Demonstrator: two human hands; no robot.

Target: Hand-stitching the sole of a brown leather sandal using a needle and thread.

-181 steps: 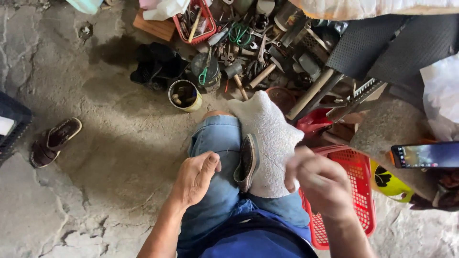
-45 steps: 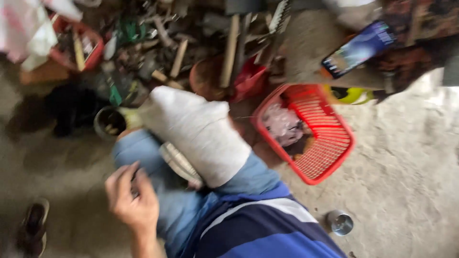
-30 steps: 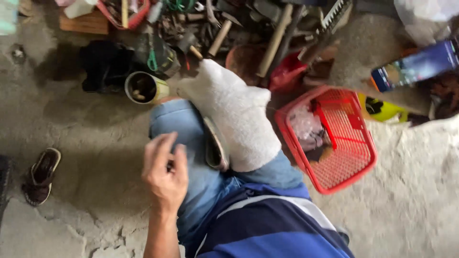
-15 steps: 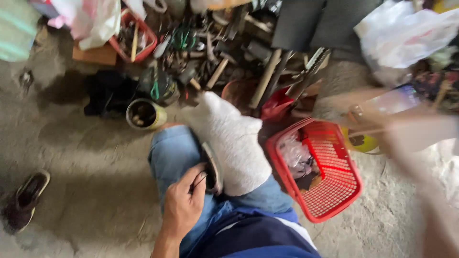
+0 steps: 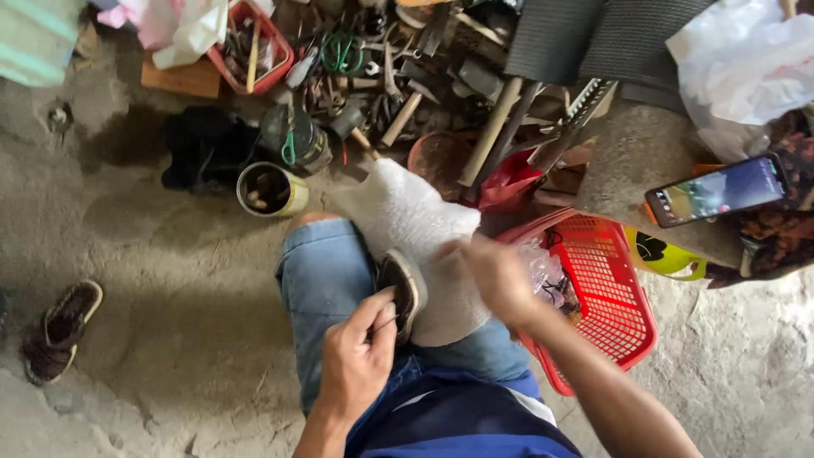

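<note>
One person seated on the concrete floor (image 5: 153, 254), two hands in view. Left hand (image 5: 356, 360) has fingers curled round the near edge of one dark shoe (image 5: 402, 284), thumb and forefinger pinching it; the shoe rests on the lap, on the blue jeans (image 5: 326, 288), just beside one white cloth (image 5: 420, 237) draped over the knee. Right hand (image 5: 498, 276) lies on the white cloth w/ fingers bent, pressing or gripping the fabric; blurred, so can't tell how tight.

Round about, counted:
- 1 red mesh basket (image 5: 610, 297) at the person's right, touching the leg, w/ a crumpled clear plastic bag (image 5: 543, 271) inside.
- 1 smaller red basket (image 5: 254, 38) at top, holding a few tools.
- 1 round tin (image 5: 271, 188) ahead of the knee, small bits inside.
- 1 phone (image 5: 721, 188), screen lit, propped on a stone block (image 5: 632, 161) at right.
- 1 yellow container (image 5: 666, 254) just under the phone, behind the big basket.
- 1 brown sandal (image 5: 64, 326) alone at far left, well apart from the rest.
- 1 white plastic bag (image 5: 746, 59) in the top right corner.
- 1 heap of hand tools (image 5: 407, 76) beyond the knee: wooden handles, pliers, metal pieces; too jumbled for a count.
- 1 dark bundle (image 5: 203, 148) left of the tin, kind unclear.
</note>
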